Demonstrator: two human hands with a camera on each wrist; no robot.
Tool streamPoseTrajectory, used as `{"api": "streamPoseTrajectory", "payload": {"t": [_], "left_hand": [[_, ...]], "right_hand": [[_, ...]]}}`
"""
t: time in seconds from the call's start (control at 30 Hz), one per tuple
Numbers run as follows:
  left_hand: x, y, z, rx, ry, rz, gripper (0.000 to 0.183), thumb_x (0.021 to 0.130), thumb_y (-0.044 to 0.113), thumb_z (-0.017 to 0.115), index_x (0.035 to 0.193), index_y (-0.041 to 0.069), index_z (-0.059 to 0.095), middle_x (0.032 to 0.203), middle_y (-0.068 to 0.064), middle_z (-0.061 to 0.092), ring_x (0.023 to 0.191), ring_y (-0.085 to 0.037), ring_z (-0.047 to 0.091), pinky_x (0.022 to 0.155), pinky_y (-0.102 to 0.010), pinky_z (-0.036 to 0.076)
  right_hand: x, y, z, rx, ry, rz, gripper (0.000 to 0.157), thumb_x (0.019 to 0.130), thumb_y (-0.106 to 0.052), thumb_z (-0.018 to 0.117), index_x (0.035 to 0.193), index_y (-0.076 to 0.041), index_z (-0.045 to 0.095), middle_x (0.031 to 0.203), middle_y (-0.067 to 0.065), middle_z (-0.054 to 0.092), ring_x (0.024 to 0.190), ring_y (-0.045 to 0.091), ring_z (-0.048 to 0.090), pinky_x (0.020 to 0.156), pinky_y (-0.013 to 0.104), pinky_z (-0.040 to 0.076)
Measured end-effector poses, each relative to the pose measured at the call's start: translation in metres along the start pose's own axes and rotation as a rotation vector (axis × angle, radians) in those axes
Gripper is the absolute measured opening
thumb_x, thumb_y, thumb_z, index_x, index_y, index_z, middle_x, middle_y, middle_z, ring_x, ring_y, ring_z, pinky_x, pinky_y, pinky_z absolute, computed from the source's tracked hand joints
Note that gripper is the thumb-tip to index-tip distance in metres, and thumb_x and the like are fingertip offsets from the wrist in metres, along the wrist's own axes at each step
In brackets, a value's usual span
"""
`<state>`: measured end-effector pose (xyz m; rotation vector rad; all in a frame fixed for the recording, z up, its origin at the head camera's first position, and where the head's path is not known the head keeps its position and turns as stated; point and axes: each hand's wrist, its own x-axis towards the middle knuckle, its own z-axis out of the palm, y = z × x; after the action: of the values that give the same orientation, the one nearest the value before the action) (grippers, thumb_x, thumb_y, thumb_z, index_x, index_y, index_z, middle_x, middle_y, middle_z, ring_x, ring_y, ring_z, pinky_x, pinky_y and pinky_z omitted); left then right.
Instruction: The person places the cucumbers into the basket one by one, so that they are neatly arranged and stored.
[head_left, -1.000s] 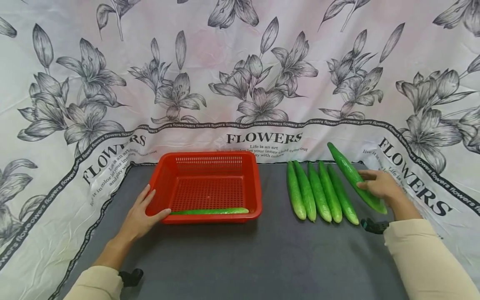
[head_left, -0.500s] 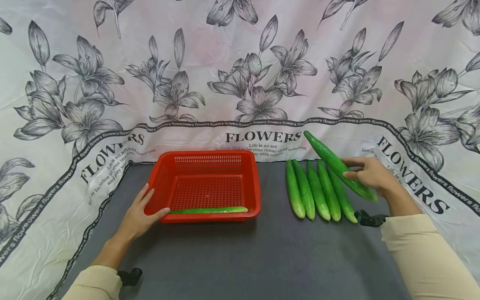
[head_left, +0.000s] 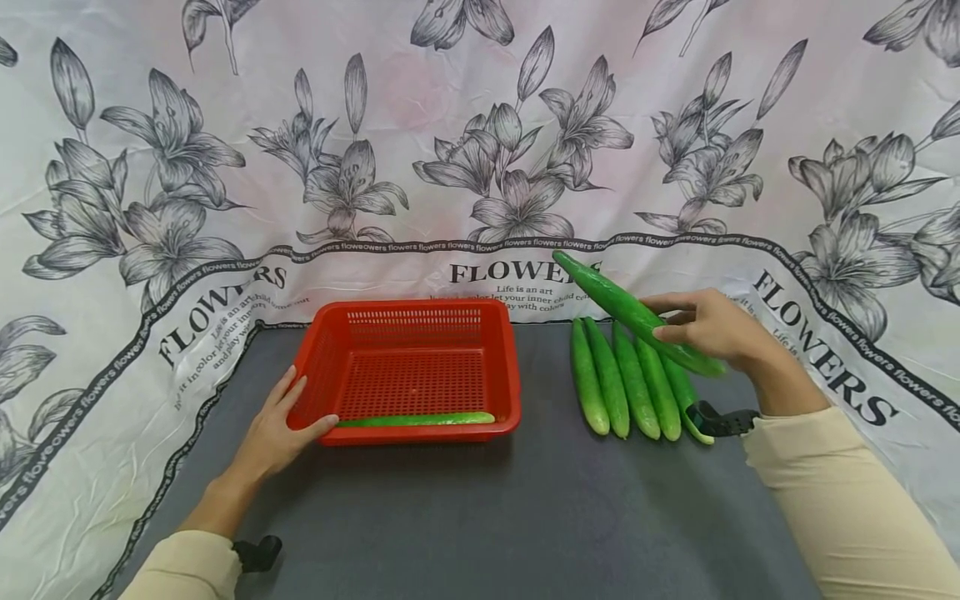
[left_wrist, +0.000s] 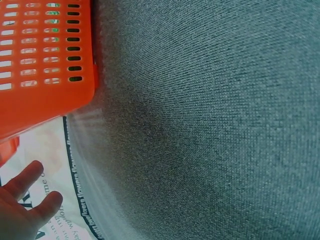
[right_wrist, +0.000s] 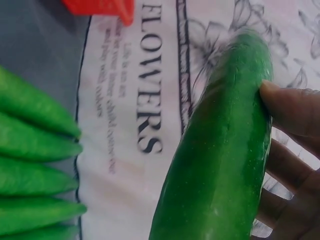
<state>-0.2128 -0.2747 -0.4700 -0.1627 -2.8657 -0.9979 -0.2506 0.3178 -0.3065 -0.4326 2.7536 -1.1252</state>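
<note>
The right hand (head_left: 701,329) is gripping a cucumber (head_left: 613,298), holding it tilted in the air by five others (head_left: 636,383) that are lying side by side on the bench (head_left: 487,517). The left hand (head_left: 273,435), fingers spread, is touching the basket (head_left: 513,367) at its left end. One more cucumber (head_left: 423,420) is lying inside, along the near wall.

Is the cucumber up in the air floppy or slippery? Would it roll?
The raised cucumber is probably stiff: both ends poke past the right grip without sagging. Its shiny skin could feel slippery. Its long, rounded body might roll if set down and nudged.
</note>
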Motion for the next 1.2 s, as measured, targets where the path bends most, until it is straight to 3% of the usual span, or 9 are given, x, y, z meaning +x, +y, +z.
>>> {"api": "streamPoseTrajectory", "payload": {"t": [0.43, 0.7, 1.2], "left_hand": [[-0.001, 0.002, -0.002, -0.004, 0.002, -0.009, 0.095, 0.083, 0.056, 0.065, 0.152, 0.004, 0.026, 0.159, -0.01, 0.012, 0.134, -0.044, 0.025, 0.098, -0.067, 0.03], [0.0, 0.002, -0.001, 0.002, 0.001, -0.006, 0.094, 0.084, 0.057, 0.065, 0.152, 0.004, 0.027, 0.159, -0.01, 0.012, 0.135, -0.044, 0.025, 0.098, -0.067, 0.029], [-0.001, 0.0, -0.002, -0.014, 0.022, 0.02, 0.093, 0.084, 0.054, 0.066, 0.15, 0.001, 0.029, 0.158, -0.012, 0.014, 0.134, -0.045, 0.026, 0.098, -0.066, 0.029]], "right_hand": [[0.018, -0.047, 0.013, -0.012, -0.062, -0.101, 0.047, 0.091, -0.003, 0.064, 0.137, -0.005, 0.055, 0.135, 0.02, 0.053, 0.12, 0.043, 0.05, 0.092, 0.053, 0.045], [0.031, -0.064, 0.024, 0.005, -0.085, -0.147, 0.047, 0.09, -0.001, 0.065, 0.135, -0.011, 0.058, 0.134, 0.014, 0.055, 0.12, 0.039, 0.051, 0.091, 0.051, 0.046], [0.06, -0.093, 0.056, 0.023, -0.129, -0.193, 0.045, 0.089, -0.001, 0.066, 0.133, -0.009, 0.06, 0.134, 0.009, 0.056, 0.123, 0.038, 0.049, 0.091, 0.05, 0.046]]}}
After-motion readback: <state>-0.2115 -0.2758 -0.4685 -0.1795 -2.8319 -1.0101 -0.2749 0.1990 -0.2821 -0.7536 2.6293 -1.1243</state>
